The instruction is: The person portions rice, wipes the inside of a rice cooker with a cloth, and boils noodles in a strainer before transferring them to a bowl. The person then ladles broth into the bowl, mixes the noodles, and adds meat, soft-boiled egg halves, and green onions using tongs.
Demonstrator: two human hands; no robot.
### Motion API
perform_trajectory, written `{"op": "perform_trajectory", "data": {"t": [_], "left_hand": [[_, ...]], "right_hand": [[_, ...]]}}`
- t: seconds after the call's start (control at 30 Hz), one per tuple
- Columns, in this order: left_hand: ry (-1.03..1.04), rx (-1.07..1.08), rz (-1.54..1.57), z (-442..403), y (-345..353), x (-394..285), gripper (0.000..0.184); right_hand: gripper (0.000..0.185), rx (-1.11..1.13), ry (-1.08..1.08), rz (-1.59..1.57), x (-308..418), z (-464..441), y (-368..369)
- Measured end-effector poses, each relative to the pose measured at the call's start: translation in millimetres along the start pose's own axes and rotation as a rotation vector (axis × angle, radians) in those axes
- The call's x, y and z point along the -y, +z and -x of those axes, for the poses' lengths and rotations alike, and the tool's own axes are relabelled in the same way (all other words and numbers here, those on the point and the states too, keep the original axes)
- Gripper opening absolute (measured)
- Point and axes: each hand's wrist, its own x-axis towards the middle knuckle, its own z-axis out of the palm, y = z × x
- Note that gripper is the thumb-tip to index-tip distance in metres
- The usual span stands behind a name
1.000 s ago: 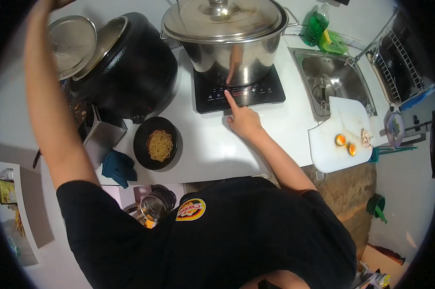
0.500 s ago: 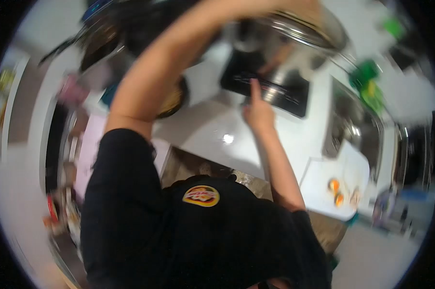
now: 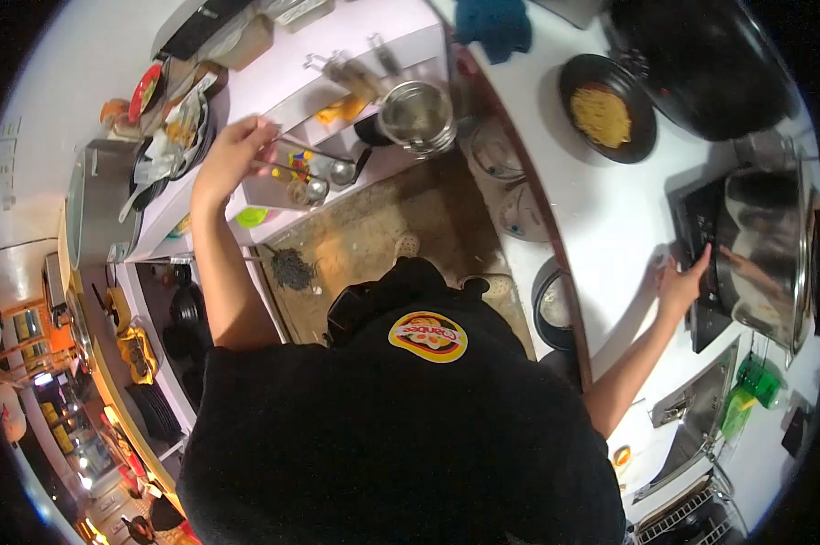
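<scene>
My left hand [image 3: 234, 156] is closed around the thin handles of two metal ladles [image 3: 315, 190], whose round bowls hang over the edge of the shelf at left. My right hand [image 3: 680, 289] reaches to the induction cooker [image 3: 708, 318] on the counter. Its index finger is stretched out at the control panel, its thumb is apart, and it holds nothing. A large shiny steel pot [image 3: 762, 259] stands on the cooker, right beyond that fingertip.
A black bowl of noodles [image 3: 602, 118] sits on the white counter [image 3: 578, 213], near a large black pan [image 3: 700, 64]. A metal container [image 3: 416, 116] stands on the shelf edge. A sink [image 3: 700, 400] and green bottle [image 3: 757, 380] are at lower right.
The view has swung to the left. My left hand has gone from the top of the pot to the ladles at the shelf. My right index finger stays at the cooker panel.
</scene>
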Motion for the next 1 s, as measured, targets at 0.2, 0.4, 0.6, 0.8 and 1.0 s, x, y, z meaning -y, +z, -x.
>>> {"op": "perform_trajectory", "data": {"t": [0.2,0.4,0.6,0.8,1.0], "left_hand": [[-0.268,0.271,0.518,-151.6,-20.1,241.7,0.026],[-0.3,-0.128,0.384,-299.2,39.8,280.2,0.033],[-0.139,0.095,0.518,-336.4,101.3,336.3,0.02],[-0.309,0.088,0.314,-250.4,113.2,290.2,0.022],[-0.03,0.249,0.406,-186.0,53.5,199.0,0.023]], "right_hand": [[0.074,-0.132,0.088,-0.068,73.6,43.8,0.6],[0.074,-0.082,0.07,-0.207,129.9,113.2,57.4],[0.072,-0.024,0.17,-0.11,174.6,178.6,61.2],[0.066,-0.023,0.214,-0.004,151.4,198.0,56.3],[0.064,-0.019,0.21,-0.072,144.7,190.8,57.7]]}}
